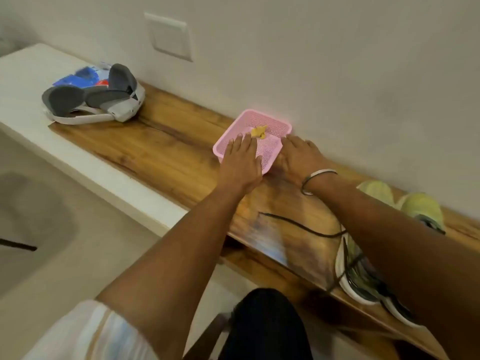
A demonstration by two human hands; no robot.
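A pink mesh plastic basket (271,122) sits on a wooden shelf (161,144) against the wall. A small crumpled yellow piece (258,131) lies inside it. My left hand (240,165) lies flat over the basket's near left corner, its straight fingers reaching past the rim toward the yellow piece. My right hand (301,155), with a metal bangle on the wrist, rests along the outside of the basket's right wall. Its fingers stretch to the far right corner.
A white and grey headset (104,100) lies at the shelf's left end, over a blue packet (78,77) on a white counter (31,81). Yellow-green shoes (420,206) stand at the right under my forearm. A black cable (298,224) crosses the shelf's near edge. A wall switch (170,36) is above.
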